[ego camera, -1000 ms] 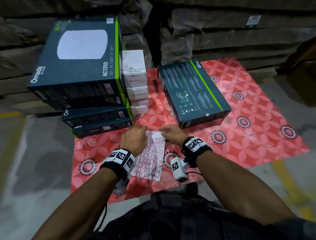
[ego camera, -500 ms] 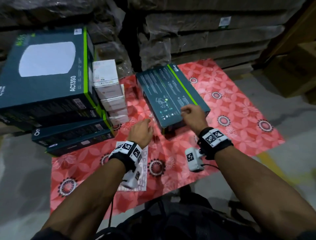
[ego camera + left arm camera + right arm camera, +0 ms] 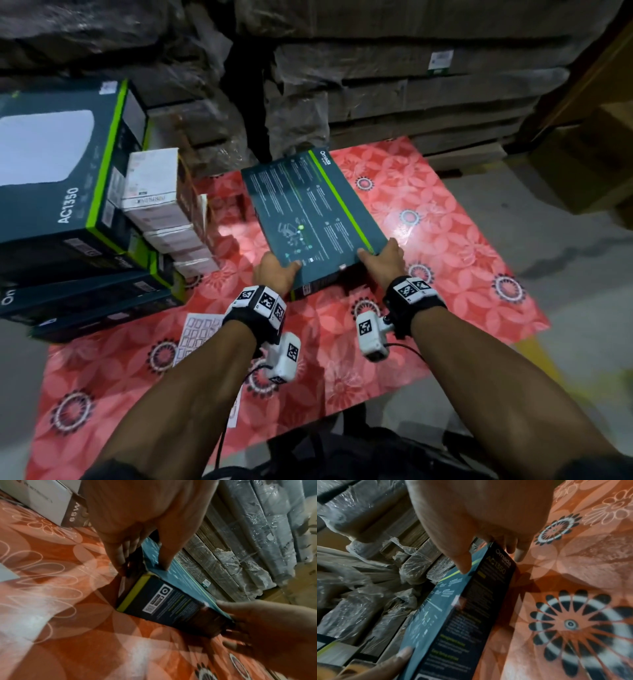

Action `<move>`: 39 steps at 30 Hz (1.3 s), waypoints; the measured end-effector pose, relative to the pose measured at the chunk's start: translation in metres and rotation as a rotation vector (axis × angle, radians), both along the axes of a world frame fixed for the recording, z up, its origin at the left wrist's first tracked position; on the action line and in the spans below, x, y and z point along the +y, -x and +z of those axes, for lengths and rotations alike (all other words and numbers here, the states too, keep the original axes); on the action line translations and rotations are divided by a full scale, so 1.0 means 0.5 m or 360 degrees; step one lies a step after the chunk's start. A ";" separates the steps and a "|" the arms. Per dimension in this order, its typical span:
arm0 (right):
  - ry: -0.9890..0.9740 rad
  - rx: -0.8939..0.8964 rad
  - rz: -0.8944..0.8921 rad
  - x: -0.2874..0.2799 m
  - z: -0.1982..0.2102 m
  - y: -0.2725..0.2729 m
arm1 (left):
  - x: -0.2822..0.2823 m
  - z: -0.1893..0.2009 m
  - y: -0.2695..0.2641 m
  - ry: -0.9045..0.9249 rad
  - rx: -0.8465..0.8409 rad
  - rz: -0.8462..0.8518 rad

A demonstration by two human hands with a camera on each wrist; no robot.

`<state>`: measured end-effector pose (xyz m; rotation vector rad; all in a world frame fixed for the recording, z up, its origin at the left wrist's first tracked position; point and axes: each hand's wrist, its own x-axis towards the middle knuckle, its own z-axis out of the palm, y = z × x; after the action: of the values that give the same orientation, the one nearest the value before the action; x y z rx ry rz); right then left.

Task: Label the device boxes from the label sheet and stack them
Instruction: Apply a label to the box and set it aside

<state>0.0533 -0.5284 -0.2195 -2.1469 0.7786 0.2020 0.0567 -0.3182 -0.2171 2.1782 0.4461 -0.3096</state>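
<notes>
At the far left of the head view a stack of dark device boxes (image 3: 72, 219) rises from the red floral mat (image 3: 445, 246), the top one showing a white device panel and the print "AC1350", with flatter dark boxes beneath it. Just to its right, a column of small white boxes (image 3: 157, 202) stands against the stack. In front of these, near the left forearm, the label sheet (image 3: 197, 334) lies flat on the mat, partly hidden by the wrist. The left hand (image 3: 275, 275) grips the near left corner of a flat teal device box (image 3: 308, 212): the thumb lies on the printed top face and the fingers (image 3: 118, 555) curl down round the side to the mat. This box lies in the middle of the mat, apart from the stack, its back face up with a green stripe along its right side. The right hand (image 3: 383, 258) holds the near right corner in the same way, thumb on top and fingers (image 3: 519, 555) wrapped down the side panel. Behind the mat stand plastic-wrapped cartons (image 3: 394, 89), and a brown carton (image 3: 589, 161) sits at the far right.
</notes>
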 end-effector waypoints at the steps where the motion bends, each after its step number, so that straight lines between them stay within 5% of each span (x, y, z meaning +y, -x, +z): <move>1: -0.0003 -0.0018 -0.0021 -0.006 -0.001 -0.004 | -0.010 -0.001 0.003 -0.0070 0.0004 -0.0011; 7: 0.0023 -0.0061 -0.0137 -0.088 0.009 -0.007 | -0.081 -0.003 0.015 -0.0271 0.0036 -0.0157; 12: 0.0018 -0.0025 -0.0283 -0.166 0.024 0.011 | -0.135 -0.002 0.012 -0.0430 0.0027 -0.0561; 16: -0.0025 -0.0009 -0.0342 -0.198 0.034 0.022 | -0.164 0.018 -0.009 -0.0816 -0.0016 -0.0869; 21: -0.0097 -0.0007 -0.0496 -0.166 0.038 0.042 | -0.177 0.078 -0.079 -0.1166 -0.0188 -0.0860; 28: -0.0385 0.0002 -0.0865 -0.083 0.012 0.050 | -0.171 0.079 -0.208 -0.1097 -0.0388 -0.0947; 33: -0.0550 -0.0021 -0.1028 -0.051 -0.020 0.011 | -0.158 0.051 -0.312 -0.1078 -0.0222 -0.0929; 39: -0.0377 0.0210 -0.1060 -0.053 -0.021 0.003 | -0.164 0.028 -0.409 -0.0892 0.0029 -0.0914</move>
<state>0.0519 -0.5548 -0.2302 -1.5665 1.4204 0.0775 0.2614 -0.4002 -0.2030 2.8338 -0.1222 -0.5670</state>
